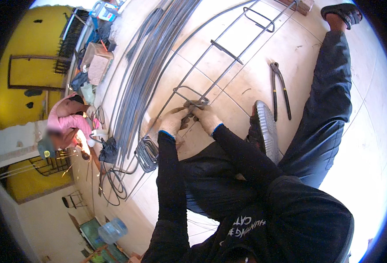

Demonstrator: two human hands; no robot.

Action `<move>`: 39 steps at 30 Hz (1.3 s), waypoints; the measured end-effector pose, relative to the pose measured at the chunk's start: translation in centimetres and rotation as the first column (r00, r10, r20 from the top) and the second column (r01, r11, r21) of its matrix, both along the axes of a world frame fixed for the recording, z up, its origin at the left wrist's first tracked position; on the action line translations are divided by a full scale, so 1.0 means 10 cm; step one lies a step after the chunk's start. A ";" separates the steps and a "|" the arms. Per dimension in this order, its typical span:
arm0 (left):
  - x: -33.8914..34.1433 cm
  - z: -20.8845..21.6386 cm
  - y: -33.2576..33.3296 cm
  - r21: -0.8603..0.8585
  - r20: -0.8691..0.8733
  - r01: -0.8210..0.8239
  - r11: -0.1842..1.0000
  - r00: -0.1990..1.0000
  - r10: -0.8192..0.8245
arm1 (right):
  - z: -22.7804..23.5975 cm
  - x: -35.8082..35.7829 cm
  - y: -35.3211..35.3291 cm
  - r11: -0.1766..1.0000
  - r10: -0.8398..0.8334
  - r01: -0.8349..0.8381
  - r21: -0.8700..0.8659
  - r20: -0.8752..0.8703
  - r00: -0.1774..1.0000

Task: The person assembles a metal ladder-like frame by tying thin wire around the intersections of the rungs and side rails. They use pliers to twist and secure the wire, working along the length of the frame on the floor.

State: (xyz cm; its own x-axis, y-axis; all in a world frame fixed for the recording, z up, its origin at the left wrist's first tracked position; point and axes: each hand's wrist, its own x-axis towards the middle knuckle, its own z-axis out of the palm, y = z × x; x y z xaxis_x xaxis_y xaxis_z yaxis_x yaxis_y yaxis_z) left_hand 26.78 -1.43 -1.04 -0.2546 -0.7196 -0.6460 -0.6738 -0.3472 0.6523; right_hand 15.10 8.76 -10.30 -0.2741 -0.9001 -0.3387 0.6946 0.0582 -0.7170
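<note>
A long steel rebar frame lies on the tiled floor in front of me, with bent rectangular stirrups across its bars. My left hand, in a pale glove with a dark-stained fingertip area, is closed at the frame's near end. Right beside it, my right hand, gloved alike, has its fingers pinched on the same corner of the nearest stirrup. The fingers of both hands meet there, and any small wire between them is hidden. Pincers with black and yellow handles lie to the right, apart from my hands.
A bundle of long rebar stretches along the left. Stacked bent stirrups sit near my left forearm, beside a looped cable. Farther left, a person in pink works amid flying sparks. A wooden block is under the frame's far end.
</note>
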 end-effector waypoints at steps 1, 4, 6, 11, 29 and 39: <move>-0.01 0.03 -0.03 0.011 0.024 0.011 1.000 1.000 -0.011 | 0.01 0.01 0.00 0.998 0.017 -0.015 0.058 -0.029 0.999; -0.11 0.09 0.00 -0.187 0.138 0.150 0.971 0.983 -0.125 | 0.05 0.10 -0.03 0.982 -0.052 0.066 0.179 -0.080 0.995; -0.20 0.08 0.16 -0.548 0.378 0.387 0.742 0.905 -0.192 | 0.07 0.18 -0.02 0.962 -0.129 0.171 0.215 -0.196 0.972; -0.32 -0.10 0.59 -0.742 0.240 0.208 0.637 0.970 -0.038 | 0.11 0.25 -0.01 0.877 0.007 0.314 0.363 -0.665 0.747; -0.02 -0.07 -0.04 0.128 -0.335 -0.133 0.983 0.927 0.169 | 0.00 0.23 -0.09 0.921 -0.198 0.282 0.267 -0.302 0.933; 0.09 -0.03 0.00 0.138 -0.442 -0.163 0.977 0.873 0.208 | -0.03 0.25 -0.12 0.979 -0.079 0.093 0.182 -0.082 0.994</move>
